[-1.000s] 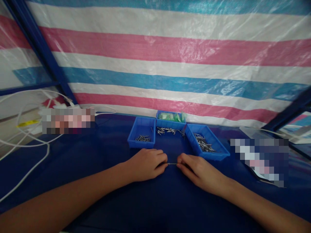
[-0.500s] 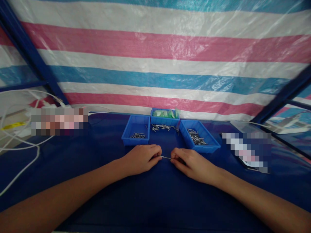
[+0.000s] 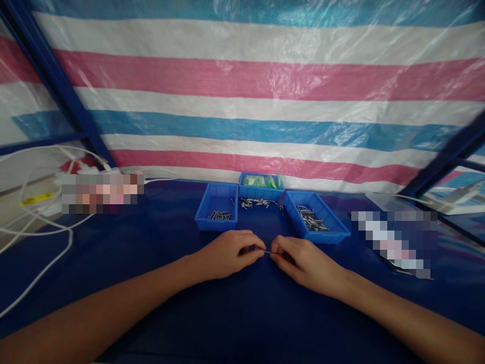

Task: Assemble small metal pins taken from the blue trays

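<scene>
nearer than the tray of green packets (image 3: 260,192) and to its left is the person's left hand (image 3: 233,253), bare, smooth over its back. nearer than that tray and to its right is the right hand (image 3: 306,263), also bare, its knuckles softly rounded. both wrists are slim and uncovered; the bare left forearm (image 3: 129,296) and right forearm (image 3: 401,316) widen away from the tray. fingernails are too small to make out.

Dark blue bench (image 3: 242,313), striped sheet (image 3: 265,81) behind the bench — bands of pink, white and blue —, three brighter blue bins (image 3: 217,197) on the bench, green packets (image 3: 261,181) in the rear one, silvery metal pins (image 3: 261,202) before it, white cables (image 3: 71,235) at the bench's left.
</scene>
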{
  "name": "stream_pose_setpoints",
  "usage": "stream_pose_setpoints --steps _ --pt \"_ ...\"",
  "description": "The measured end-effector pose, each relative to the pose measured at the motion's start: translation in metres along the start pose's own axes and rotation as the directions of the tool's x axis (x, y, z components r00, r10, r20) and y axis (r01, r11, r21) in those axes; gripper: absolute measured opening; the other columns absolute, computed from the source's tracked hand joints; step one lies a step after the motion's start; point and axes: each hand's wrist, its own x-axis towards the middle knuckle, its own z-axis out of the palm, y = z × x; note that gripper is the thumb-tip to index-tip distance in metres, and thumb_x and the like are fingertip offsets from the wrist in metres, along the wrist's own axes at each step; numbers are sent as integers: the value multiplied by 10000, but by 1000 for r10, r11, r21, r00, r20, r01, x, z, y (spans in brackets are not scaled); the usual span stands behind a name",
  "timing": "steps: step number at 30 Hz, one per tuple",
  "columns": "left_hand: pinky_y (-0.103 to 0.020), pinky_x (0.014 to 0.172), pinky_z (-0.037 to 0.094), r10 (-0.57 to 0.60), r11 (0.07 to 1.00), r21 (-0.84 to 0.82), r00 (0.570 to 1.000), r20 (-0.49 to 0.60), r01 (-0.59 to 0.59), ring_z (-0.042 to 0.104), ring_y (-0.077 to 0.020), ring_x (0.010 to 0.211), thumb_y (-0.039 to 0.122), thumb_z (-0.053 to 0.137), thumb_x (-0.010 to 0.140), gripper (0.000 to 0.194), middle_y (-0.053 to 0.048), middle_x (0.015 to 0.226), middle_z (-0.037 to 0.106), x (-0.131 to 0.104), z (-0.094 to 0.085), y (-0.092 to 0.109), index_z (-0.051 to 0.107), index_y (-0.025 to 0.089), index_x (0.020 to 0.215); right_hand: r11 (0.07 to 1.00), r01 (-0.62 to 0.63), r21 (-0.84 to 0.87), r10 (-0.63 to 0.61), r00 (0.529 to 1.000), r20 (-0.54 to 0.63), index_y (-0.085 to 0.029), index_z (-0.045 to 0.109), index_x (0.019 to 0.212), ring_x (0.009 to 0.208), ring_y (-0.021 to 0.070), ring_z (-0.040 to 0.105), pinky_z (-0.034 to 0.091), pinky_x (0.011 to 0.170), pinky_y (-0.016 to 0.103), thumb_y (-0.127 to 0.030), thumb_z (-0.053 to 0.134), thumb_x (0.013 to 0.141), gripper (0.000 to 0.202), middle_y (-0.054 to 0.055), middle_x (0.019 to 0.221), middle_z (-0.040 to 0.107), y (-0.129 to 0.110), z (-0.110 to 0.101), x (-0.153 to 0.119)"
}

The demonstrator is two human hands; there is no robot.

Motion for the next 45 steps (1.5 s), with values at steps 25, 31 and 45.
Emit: stream_pose_setpoints --steps 25,31,45 --pt "-212 655 395 6 959 283 1000 -14 -2 571 -118 718 340 532 862 182 10 740 619 -3 6 -1 608 179 821 992 28 127 -36 997 62 -189 545 949 713 125 565 428 668 250 -304 418 920 174 13 817 607 -7 -7 -2" --pt "-241 637 383 133 879 458 991 31 -132 560 -130 697 365 421 918 273 0 731 623 -3 11 1 593 175 822 994 57 91 -62 997 52 -185 560 903 723 126 566 430 669 247 -301 409 927 192 16 805 601 -5 -4 0" --pt "-233 622 363 67 868 492 997 28 -72 539 -126 672 243 431 877 179 1 737 617 -5 -3 4 578 174 800 998 1 -67 1 1000 27 -182 505 894 687 148 589 430 642 260 -269 348 937 184 29 771 604 0 -9 -1"
